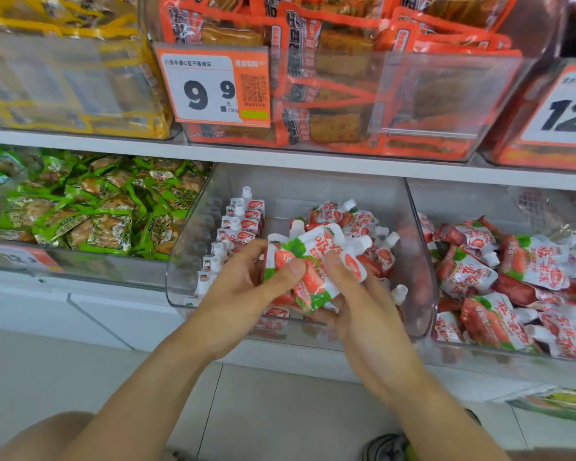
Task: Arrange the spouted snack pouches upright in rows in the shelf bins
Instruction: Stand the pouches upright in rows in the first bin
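We have both hands over the middle clear bin, holding a small bunch of spouted pouches between them, above the loose heap that fills the right and far part of that bin. Along the bin's left wall stands a neat row of upright pouches, caps up, running from near to far. The main risk we see is the bunch slipping apart: the foil looks slick, the pouches lie at different angles with their spouts pointing up and to the right, and if we turn them upright without squaring them first, one could slide out and fall back into the heap or over the bin's low near lip. A second risk is the standing row itself; it leans on little more than the wall and its neighbours, so a knuckle brushing it as we set the next ones beside it could topple several at once. Our left hand comes in from the near left with the wrist fairly straight, thumb pressed across the front of the bunch and fingers curled behind it, so it grips the pouches. Our right hand reaches in from the near right, its thumb laid on the top pouch and its fingers wrapped under the bundle, also gripping. The neighbouring bin on the right holds more of the same pouches, all lying jumbled.
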Demonstrator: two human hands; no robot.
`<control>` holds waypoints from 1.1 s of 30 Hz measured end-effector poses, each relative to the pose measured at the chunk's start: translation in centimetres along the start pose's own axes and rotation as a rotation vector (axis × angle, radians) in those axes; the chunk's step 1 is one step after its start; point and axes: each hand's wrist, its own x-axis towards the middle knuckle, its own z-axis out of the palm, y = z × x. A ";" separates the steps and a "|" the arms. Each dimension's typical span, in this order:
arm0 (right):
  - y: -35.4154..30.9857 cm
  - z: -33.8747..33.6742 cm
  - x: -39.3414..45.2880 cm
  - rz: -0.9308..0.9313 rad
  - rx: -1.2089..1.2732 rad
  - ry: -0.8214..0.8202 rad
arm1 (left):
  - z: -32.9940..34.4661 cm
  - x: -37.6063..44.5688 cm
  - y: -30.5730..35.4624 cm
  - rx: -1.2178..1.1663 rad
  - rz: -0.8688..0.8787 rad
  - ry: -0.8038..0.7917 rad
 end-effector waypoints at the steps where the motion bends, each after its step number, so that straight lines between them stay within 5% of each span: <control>1: 0.1 0.0 -0.1 -0.048 -0.031 -0.029 | 0.0 -0.1 -0.1 0.017 0.005 -0.009; 7: 0.2 -2.1 0.5 -0.064 -0.054 -0.248 | -0.7 -0.5 0.4 0.104 -0.004 -0.164; 12: -1.9 -3.9 1.8 -0.012 -0.309 -0.409 | -1.3 -0.7 0.7 0.260 0.067 -0.260; 16: -3.9 -3.7 3.4 -0.141 -0.648 -0.344 | -1.2 -0.5 0.5 0.285 0.214 -0.132; 19: -4.8 -3.8 4.2 -0.155 -0.550 -0.287 | -2.7 0.1 0.3 0.698 0.352 -0.009; 23: -3.6 -3.2 5.7 -0.245 -0.443 -0.032 | -4.7 0.3 -0.6 1.157 0.226 -0.025; 27: -2.2 -1.5 8.8 -0.396 -0.570 0.133 | -4.9 0.6 -1.1 1.180 0.227 -0.052; 33: -0.8 -0.6 16.3 -0.391 -0.955 0.080 | -4.5 0.4 -1.2 1.158 0.248 0.031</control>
